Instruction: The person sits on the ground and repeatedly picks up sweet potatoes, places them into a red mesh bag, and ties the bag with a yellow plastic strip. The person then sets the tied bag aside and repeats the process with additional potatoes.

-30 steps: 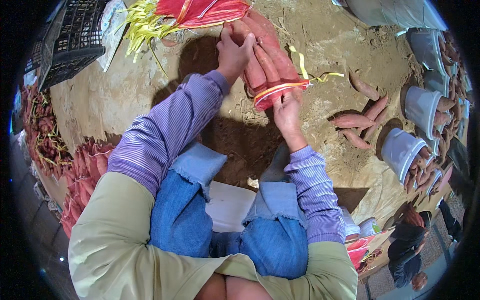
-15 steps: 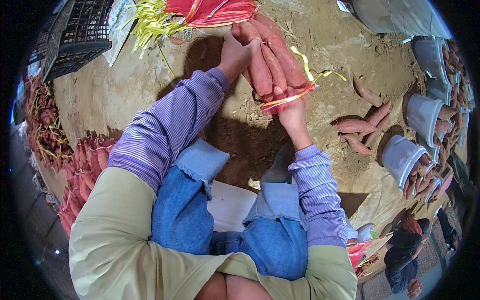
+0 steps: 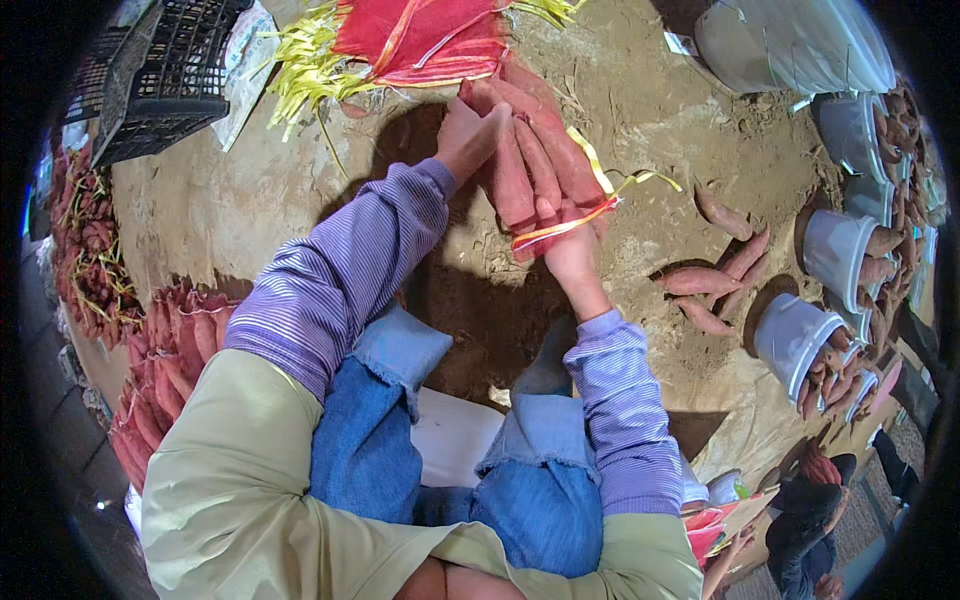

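A red mesh bag (image 3: 566, 226) filled with long sweet potatoes (image 3: 514, 188) is held out in front of me above the dirt-covered ground. My left hand (image 3: 466, 138) is closed on its upper left side, fingers pressing the mesh and the sweet potatoes under it. From below, my right hand (image 3: 572, 258) reaches into the bag's mouth, its fingers partly covered by the mesh and closed around the lower ends of the sweet potatoes. A yellow drawstring (image 3: 645, 181) trails loose to the right of the bag's orange-and-white edge.
Flat red mesh bags (image 3: 425, 38) with yellow strings lie beyond the filled one. Several loose sweet potatoes (image 3: 700, 281) lie to the right, near white tubs (image 3: 795, 340) of more. Filled red bags (image 3: 165, 360) stand at left, below a black crate (image 3: 165, 90). Another person (image 3: 805, 520) is at lower right.
The whole view has shifted slightly, so the surroundings sit lower in the picture. Both hands keep their hold on the bag and its sweet potatoes, with little change in grip.
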A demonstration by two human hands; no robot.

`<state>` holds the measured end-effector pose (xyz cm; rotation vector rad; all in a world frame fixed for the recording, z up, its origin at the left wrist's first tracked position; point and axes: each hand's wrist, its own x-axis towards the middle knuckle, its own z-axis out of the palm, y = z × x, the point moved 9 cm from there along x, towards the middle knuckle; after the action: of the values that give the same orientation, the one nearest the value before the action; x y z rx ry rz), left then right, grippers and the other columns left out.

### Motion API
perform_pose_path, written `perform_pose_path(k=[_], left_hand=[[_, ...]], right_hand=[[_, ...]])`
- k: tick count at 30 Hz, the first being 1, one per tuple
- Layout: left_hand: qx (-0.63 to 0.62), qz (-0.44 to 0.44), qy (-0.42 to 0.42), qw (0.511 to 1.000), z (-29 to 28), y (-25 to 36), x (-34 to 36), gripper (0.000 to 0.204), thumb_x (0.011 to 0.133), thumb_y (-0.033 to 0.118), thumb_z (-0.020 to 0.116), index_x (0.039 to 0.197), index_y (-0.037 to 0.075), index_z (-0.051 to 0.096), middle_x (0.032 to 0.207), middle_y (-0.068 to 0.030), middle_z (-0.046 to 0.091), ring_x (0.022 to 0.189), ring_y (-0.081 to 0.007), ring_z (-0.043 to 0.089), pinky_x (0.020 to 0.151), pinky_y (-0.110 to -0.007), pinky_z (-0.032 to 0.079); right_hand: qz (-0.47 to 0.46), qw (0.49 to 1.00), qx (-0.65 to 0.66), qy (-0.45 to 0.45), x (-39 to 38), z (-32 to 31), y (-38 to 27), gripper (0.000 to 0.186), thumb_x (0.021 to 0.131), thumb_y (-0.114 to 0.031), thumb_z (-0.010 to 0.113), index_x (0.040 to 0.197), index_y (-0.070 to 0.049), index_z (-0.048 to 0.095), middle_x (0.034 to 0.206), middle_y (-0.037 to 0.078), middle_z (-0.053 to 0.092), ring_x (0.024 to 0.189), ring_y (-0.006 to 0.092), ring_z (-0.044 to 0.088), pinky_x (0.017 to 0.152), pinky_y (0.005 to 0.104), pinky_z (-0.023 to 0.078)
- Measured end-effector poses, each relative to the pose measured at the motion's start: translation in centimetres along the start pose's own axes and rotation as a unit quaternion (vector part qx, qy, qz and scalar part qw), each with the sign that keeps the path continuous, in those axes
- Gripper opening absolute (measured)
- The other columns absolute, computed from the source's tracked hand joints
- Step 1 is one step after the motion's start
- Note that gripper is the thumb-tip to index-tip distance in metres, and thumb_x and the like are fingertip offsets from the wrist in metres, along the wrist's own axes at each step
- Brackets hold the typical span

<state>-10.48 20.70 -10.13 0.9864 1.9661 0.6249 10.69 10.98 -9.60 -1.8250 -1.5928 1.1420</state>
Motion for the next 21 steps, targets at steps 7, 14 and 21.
perform_pose_path(k=[7, 14, 21], left_hand=[[-0.016, -0.001, 0.025, 1.000, 0.7, 0.3, -0.4, 0.088, 0.073, 0.048, 0.062, 0.127, -0.014, 0.031, 0.124, -0.0344, 0.047, 0.116, -0.0434, 0.049, 0.100, -0.042, 0.038], [0.001, 0.011, 0.071, 0.997, 1.6, -1.4, 0.9, 0.090, 0.075, 0.054, 0.061, 0.128, -0.012, 0.031, 0.130, -0.0328, 0.040, 0.123, -0.0438, 0.041, 0.102, -0.047, 0.034], [0.045, -0.061, 0.095, 0.993, 2.0, -0.4, -0.6, 0.093, 0.075, 0.057, 0.061, 0.132, -0.008, 0.028, 0.133, -0.0293, 0.039, 0.125, -0.0414, 0.039, 0.103, -0.049, 0.033]], right_hand=[[0.014, 0.975, 0.209, -0.078, 1.8, 1.9, 2.1, 0.051, 0.091, -0.036, 0.060, 0.122, 0.005, 0.052, 0.112, 0.014, 0.061, 0.103, 0.0218, 0.057, 0.089, 0.0351, 0.044], [0.093, 0.987, 0.133, 0.000, -0.5, 1.3, 3.0, 0.044, 0.090, -0.037, 0.061, 0.107, 0.003, 0.059, 0.096, 0.012, 0.064, 0.088, 0.0196, 0.059, 0.079, 0.0350, 0.047], [0.069, 0.991, -0.115, -0.006, 0.3, -0.1, 3.9, 0.054, 0.088, -0.053, 0.051, 0.101, -0.002, 0.063, 0.087, 0.024, 0.065, 0.083, 0.0403, 0.063, 0.072, 0.0448, 0.050]])
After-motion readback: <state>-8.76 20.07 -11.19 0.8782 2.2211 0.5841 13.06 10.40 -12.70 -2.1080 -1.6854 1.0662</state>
